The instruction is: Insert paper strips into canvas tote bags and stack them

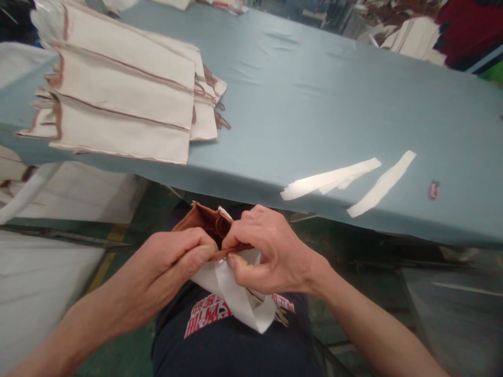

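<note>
Just in front of the table edge, both hands pinch the rim of a fabric bag [206, 215] with a brown lining and a cream outside. My left hand [178, 257] is closed on the left part of the rim, thumb on the near side. My right hand [267, 248] is closed on the rim close beside it, thumb and forefinger together. A white strip [233, 293] hangs from the rim below the fingers and loops toward my lap. How the strip is joined to the bag is hidden by the fingers.
On the blue-covered table [314, 115], a stack of cream bags [126, 99] with brown edging lies at left. Loose white strips [334, 178] and a small pink object [434, 189] lie near the front edge at right. White bundles [43, 298] stand at lower left.
</note>
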### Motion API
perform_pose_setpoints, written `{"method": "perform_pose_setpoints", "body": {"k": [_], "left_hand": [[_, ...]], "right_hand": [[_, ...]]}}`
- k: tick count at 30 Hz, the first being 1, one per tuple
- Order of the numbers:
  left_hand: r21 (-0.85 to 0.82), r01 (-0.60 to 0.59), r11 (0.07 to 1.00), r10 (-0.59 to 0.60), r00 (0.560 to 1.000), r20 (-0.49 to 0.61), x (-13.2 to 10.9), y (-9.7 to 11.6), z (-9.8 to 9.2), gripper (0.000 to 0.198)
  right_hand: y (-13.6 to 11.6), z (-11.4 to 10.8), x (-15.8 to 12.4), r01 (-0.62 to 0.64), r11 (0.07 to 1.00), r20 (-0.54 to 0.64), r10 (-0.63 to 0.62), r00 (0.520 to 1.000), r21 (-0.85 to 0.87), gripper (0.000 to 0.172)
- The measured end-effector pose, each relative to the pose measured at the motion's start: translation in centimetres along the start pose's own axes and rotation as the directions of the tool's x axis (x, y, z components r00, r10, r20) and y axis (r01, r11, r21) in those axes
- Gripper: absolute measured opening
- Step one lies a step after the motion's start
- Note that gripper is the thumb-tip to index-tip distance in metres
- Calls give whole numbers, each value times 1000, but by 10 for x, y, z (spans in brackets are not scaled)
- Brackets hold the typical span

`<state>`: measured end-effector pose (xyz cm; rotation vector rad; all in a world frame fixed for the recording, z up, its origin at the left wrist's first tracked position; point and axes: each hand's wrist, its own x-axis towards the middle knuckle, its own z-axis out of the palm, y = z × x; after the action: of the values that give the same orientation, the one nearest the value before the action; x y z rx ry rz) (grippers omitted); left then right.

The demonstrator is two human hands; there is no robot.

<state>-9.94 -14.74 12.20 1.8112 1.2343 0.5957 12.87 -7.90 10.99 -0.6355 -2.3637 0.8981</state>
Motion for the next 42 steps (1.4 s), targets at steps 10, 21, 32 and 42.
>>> {"method": "perform_pose_setpoints", "body": {"k": [10,21,32,42], "left_hand": [[-21,-66,998,69,984,162,12,-3,1,39],[-290,27,957,-10,998,60,1,-2,22,46],[-137,-15,990,36,988,147,-7,-8,20,44],[113,-232,966,234,972,-8,-16,-17,28,39]], "right_hand": [[-7,-11,-7,60,998,109,-60,992,5,10],[5,-4,-4,-148,855,326,-26,945,498,52],[9,-12,-18,-195,862,383,1,924,467,32],[-9,-19,-21,146,983,289,-107,951,-115,32]]}}
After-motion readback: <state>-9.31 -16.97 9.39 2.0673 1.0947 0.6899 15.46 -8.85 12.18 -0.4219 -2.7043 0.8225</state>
